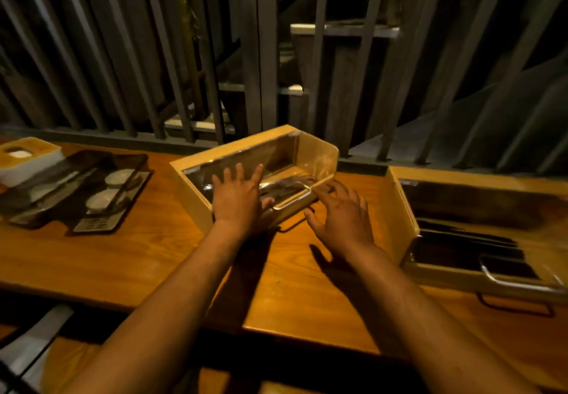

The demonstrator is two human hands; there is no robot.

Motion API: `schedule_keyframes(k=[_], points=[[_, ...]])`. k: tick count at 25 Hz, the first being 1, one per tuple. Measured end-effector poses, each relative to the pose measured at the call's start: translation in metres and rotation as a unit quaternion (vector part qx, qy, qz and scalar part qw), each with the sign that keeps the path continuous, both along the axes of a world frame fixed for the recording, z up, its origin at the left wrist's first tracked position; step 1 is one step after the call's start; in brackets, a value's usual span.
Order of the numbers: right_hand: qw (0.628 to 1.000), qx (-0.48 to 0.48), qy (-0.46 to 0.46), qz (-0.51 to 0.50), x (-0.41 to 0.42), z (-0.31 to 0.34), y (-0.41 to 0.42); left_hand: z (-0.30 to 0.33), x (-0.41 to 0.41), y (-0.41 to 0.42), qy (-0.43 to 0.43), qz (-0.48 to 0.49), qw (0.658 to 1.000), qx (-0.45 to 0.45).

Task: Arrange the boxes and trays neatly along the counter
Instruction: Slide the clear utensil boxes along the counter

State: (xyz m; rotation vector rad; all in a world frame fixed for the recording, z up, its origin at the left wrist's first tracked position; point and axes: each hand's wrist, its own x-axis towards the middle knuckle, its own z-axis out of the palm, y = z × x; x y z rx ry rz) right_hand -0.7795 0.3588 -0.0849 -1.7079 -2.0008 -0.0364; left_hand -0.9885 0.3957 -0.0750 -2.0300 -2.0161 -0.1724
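Observation:
A wooden box with a clear lid and a metal handle [196, 184] sits skewed at the middle of the wooden counter [129, 255]. My left hand [238, 200] lies flat on its lid, fingers spread. My right hand [341, 215] hovers open just right of the box's near corner, not gripping anything. A second, similar box [396, 218] stands at the right with its own metal handle. At the left lies a dark tray [92, 197] holding small white dishes, with a white-and-yellow container [27, 160] at its far left.
A dark metal railing [252, 71] runs along the counter's far edge, right behind the boxes. Bare counter lies between the tray and the middle box. The counter's near edge steps down to a lower ledge at the bottom left.

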Motion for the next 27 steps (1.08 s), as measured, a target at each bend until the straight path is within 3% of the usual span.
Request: schedule_keyframes(k=[3,13,19,23,27], points=[[1.0,-0.022,0.0,-0.008,0.003,0.008,0.007,-0.002,-0.01,-0.004,0.038,-0.033,0.998,0.042],[0.998,-0.055,0.037,-0.004,0.015,0.027,0.001,0.006,-0.043,-0.049,0.076,-0.11,0.991,0.028],[0.996,-0.087,-0.025,0.016,-0.002,0.035,0.013,0.003,-0.071,-0.065,0.061,-0.177,0.981,0.048],[0.984,-0.135,-0.115,0.032,0.001,0.038,0.027,-0.002,-0.101,-0.077,0.063,-0.243,0.963,0.094],[0.989,-0.108,-0.103,-0.01,-0.001,0.024,0.008,-0.004,-0.114,-0.071,0.032,-0.26,0.962,0.079]])
